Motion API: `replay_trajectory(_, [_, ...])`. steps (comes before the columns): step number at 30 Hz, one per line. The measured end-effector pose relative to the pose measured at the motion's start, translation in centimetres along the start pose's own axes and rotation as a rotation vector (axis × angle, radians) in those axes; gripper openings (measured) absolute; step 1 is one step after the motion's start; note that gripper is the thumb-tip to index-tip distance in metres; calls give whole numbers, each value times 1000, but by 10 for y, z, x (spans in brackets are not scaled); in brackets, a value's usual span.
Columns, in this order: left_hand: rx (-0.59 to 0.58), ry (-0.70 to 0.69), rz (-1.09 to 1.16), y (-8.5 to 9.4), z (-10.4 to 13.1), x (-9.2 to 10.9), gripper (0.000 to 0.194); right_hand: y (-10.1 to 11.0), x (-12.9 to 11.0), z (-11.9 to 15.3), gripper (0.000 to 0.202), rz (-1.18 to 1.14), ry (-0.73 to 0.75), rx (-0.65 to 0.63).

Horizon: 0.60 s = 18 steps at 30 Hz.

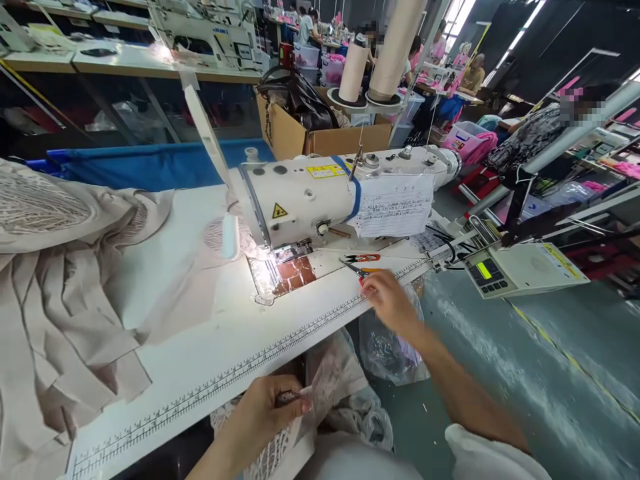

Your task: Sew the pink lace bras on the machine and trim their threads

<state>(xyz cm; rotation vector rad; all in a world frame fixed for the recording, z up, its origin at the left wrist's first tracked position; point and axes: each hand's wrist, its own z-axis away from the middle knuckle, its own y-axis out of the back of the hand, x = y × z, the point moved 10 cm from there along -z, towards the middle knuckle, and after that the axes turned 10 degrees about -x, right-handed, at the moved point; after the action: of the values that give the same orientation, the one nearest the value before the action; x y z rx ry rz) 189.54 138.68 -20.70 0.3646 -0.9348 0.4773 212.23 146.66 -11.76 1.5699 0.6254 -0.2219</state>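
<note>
Pinching a small piece of pale lace fabric (320, 390) between thumb and fingers, the left hand (265, 413) sits at six o'clock, just below the table edge; the piece's long axis runs toward two o'clock. The right hand (387, 300), blurred, reaches at two o'clock toward the thread snips (357, 269), fingertips touching or just beside their orange handle; whether its fingers are closed I cannot tell. The snips lie flat, blades pointing to ten o'clock. Beyond, the white sewing machine (320, 193) stands on the table (200, 353). At twelve o'clock a cardboard box (320, 140) holds a dark bag (300, 100).
</note>
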Motion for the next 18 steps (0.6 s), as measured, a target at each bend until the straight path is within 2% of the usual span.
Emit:
replay_trajectory(1, [30, 9, -26, 1, 3, 0, 33, 8, 22, 1, 6, 135, -90, 60])
replay_trajectory(4, [111, -5, -105, 2, 12, 3, 30, 7, 64, 1, 17, 259, -154, 4])
replay_trajectory(6, [159, -15, -156, 4, 18, 6, 29, 2, 74, 4, 19, 245, -153, -23])
replay_trajectory(8, [203, -56, -175, 6, 23, 14, 30, -1, 70, 9, 13, 241, -160, -18])
replay_trajectory(10, [244, -117, -147, 8, 27, 23, 31, -6, 52, 15, 3, 148, -135, -27])
replay_trajectory(12, [269, -170, -102, 9, 29, 29, 30, -19, 22, 21, 7, -102, -58, -102])
replay_trajectory(15, [260, -191, -63, 7, 27, 32, 26, -51, -40, 32, 10, -518, 120, -347])
replay_trajectory(18, [270, -174, -18, 6, 29, 28, 23, -78, -92, 45, 20, -659, 335, -556])
